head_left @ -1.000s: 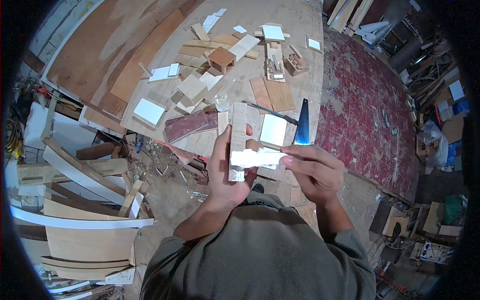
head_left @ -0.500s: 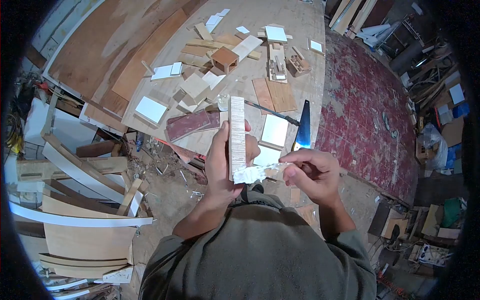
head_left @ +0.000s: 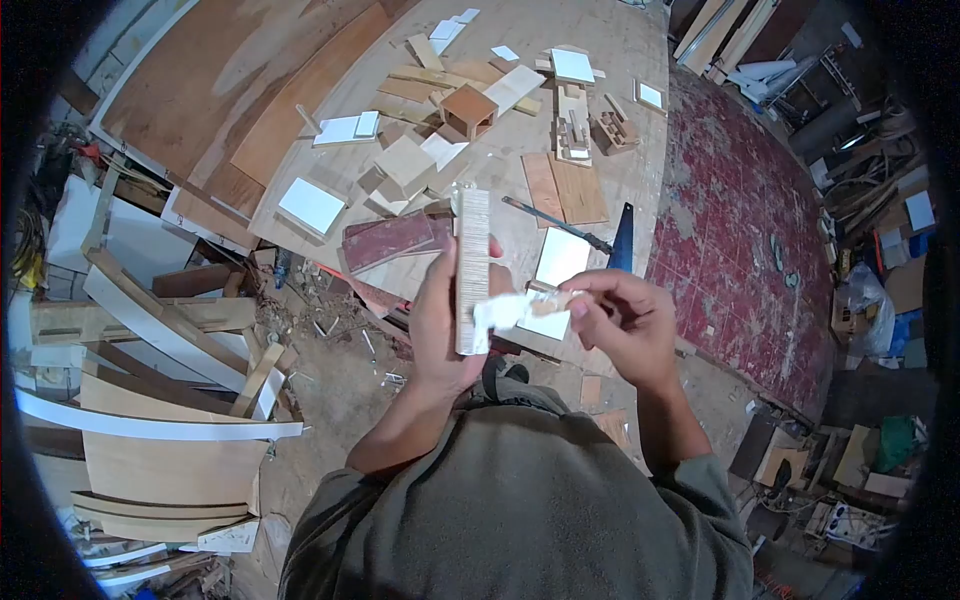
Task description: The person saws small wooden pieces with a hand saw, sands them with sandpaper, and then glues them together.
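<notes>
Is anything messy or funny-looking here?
Yes. Wood offcuts lie scattered at all angles on the workbench, and a handsaw pokes toward its edge. The plywood strip in the left hand looks fine.

A pale plywood strip (head_left: 472, 270) with a rough layered edge and a crumpled white paper scrap (head_left: 510, 310) were shown; a matt wooden table (head_left: 600, 120) was seen behind.

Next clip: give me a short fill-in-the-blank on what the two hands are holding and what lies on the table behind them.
1. The left hand holds a strip of plywood standing ____.
2. The right hand presses a crumpled ____ scrap against the strip.
3. On the table beyond the hands lies a saw with a ____ blade.

Missing words: upright; white; blue
</notes>
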Tool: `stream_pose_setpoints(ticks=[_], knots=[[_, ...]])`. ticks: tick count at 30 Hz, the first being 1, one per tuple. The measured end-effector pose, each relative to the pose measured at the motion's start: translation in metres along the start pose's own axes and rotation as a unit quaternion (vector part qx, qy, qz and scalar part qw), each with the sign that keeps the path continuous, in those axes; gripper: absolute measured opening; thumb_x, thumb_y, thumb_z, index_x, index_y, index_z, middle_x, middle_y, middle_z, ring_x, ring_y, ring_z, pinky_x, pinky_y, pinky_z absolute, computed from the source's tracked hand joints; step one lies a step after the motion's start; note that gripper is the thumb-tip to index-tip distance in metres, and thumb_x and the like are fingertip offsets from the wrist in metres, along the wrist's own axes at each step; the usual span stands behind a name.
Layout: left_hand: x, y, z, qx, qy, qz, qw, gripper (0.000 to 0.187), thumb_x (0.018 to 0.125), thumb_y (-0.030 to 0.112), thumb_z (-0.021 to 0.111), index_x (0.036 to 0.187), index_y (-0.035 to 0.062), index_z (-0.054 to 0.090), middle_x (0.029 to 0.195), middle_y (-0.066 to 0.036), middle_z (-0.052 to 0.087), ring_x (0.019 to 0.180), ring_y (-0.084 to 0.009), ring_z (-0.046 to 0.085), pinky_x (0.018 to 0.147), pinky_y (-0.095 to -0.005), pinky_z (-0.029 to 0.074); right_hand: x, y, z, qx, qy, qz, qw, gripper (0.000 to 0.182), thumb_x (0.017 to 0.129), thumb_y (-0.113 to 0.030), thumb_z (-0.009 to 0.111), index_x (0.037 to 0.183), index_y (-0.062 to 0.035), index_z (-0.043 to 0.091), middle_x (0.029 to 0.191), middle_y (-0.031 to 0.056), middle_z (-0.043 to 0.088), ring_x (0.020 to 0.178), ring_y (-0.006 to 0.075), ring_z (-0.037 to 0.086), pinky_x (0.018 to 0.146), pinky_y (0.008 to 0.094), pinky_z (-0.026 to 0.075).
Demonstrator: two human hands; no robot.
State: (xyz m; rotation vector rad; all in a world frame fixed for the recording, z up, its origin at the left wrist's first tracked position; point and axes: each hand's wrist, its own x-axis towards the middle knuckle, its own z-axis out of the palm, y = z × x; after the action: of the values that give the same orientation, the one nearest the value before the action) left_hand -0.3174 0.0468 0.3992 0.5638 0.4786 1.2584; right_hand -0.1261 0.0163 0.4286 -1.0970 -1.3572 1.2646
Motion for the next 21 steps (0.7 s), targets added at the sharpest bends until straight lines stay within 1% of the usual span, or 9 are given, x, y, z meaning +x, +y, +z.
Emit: stream_pose_setpoints(ticks=[2, 3, 5, 7, 13, 14, 15, 18, 21], knots=[[0.003, 0.015, -0.009, 0.022, 0.092, -0.010, 0.995, 0.042, 0.106, 0.040, 0.030, 0.106, 0.0031, 0.051, 0.058, 0.003, 0.039, 0.051, -0.0096, 0.035, 0.051, -0.0255, 0.029, 0.012, 0.007, -0.003, 0.022, 0.034, -0.018, 0.999, 0.019, 0.092, -0.003, 0.065, 0.108, 0.0045, 0.067, 0.082, 0.0048, 0.067, 0.065, 0.0047, 0.054, 0.057, 0.0191, 0.043], [0.010, 0.014, -0.033, -0.025, 0.060, 0.027, 0.998, 0.041, 0.105, 0.040, 0.032, 0.105, 0.0041, 0.052, 0.056, 0.003, 0.038, 0.052, -0.0102, 0.035, 0.055, -0.0253, 0.030, 0.019, 0.012, -0.005, 0.046, 0.071, -0.036, 0.996, 0.019, 0.092, -0.002, 0.064, 0.109, 0.0050, 0.067, 0.082, 0.0066, 0.067, 0.064, 0.0059, 0.054, 0.057, 0.0199, 0.044], [0.019, 0.025, -0.055, 0.017, 0.112, 0.087, 0.990, 0.039, 0.105, 0.039, 0.033, 0.104, 0.0044, 0.052, 0.054, 0.003, 0.033, 0.053, -0.0116, 0.031, 0.059, -0.0271, 0.029, 0.041, 0.028, -0.005, 0.054, 0.096, -0.020, 0.994, 0.018, 0.093, -0.003, 0.062, 0.108, 0.0052, 0.067, 0.081, 0.0092, 0.067, 0.063, 0.0078, 0.055, 0.057, 0.0212, 0.045], [0.025, 0.037, -0.088, -0.008, 0.118, 0.071, 0.990, 0.039, 0.104, 0.038, 0.033, 0.104, 0.0044, 0.052, 0.053, 0.002, 0.031, 0.053, -0.0123, 0.029, 0.060, -0.0281, 0.028, 0.075, 0.062, -0.006, 0.023, 0.122, 0.011, 0.992, 0.018, 0.095, -0.006, 0.062, 0.108, 0.0047, 0.067, 0.082, 0.0088, 0.068, 0.064, 0.0079, 0.056, 0.056, 0.0212, 0.045], [0.047, 0.059, -0.166, -0.058, 0.166, 0.031, 0.984, 0.040, 0.104, 0.038, 0.032, 0.103, 0.0036, 0.052, 0.053, 0.001, 0.028, 0.055, -0.0124, 0.027, 0.060, -0.0305, 0.025, 0.178, 0.167, 0.019, -0.244, 0.083, 0.120, 0.959, 0.015, 0.092, -0.008, 0.065, 0.105, -0.0005, 0.063, 0.083, 0.0100, 0.073, 0.073, 0.0114, 0.069, 0.059, 0.0249, 0.052], [0.053, 0.063, -0.175, -0.056, 0.162, 0.027, 0.985, 0.040, 0.104, 0.038, 0.032, 0.103, 0.0033, 0.052, 0.053, 0.001, 0.028, 0.055, -0.0123, 0.027, 0.060, -0.0303, 0.025, 0.194, 0.192, 0.019, -0.271, 0.080, 0.082, 0.956, 0.018, 0.090, -0.009, 0.067, 0.105, -0.0010, 0.063, 0.083, 0.0153, 0.072, 0.071, 0.0204, 0.071, 0.060, 0.0315, 0.054], [0.060, 0.066, -0.182, -0.054, 0.160, 0.023, 0.985, 0.041, 0.104, 0.038, 0.032, 0.103, 0.0031, 0.053, 0.053, 0.001, 0.029, 0.054, -0.0122, 0.027, 0.060, -0.0302, 0.025, 0.209, 0.208, 0.021, -0.275, 0.079, 0.087, 0.954, 0.018, 0.090, -0.009, 0.067, 0.105, -0.0010, 0.063, 0.083, 0.0153, 0.072, 0.071, 0.0204, 0.071, 0.060, 0.0315, 0.054], [0.083, 0.079, -0.198, -0.053, 0.126, 0.016, 0.991, 0.041, 0.105, 0.038, 0.031, 0.104, 0.0024, 0.053, 0.053, 0.001, 0.030, 0.054, -0.0121, 0.027, 0.060, -0.0299, 0.025, 0.247, 0.229, 0.034, -0.447, 0.052, 0.046, 0.892, 0.018, 0.087, -0.016, 0.069, 0.097, -0.0038, 0.061, 0.079, 0.0210, 0.068, 0.072, 0.0386, 0.067, 0.064, 0.0463, 0.053], [0.105, 0.089, -0.208, -0.038, 0.117, 0.005, 0.992, 0.038, 0.105, 0.036, 0.031, 0.103, 0.0046, 0.052, 0.050, 0.002, 0.029, 0.053, -0.0118, 0.027, 0.060, -0.0308, 0.028, 0.274, 0.254, 0.038, -0.511, 0.014, 0.035, 0.859, 0.018, 0.087, -0.017, 0.069, 0.096, -0.0025, 0.063, 0.078, 0.0178, 0.070, 0.072, 0.0361, 0.068, 0.066, 0.0434, 0.053]])
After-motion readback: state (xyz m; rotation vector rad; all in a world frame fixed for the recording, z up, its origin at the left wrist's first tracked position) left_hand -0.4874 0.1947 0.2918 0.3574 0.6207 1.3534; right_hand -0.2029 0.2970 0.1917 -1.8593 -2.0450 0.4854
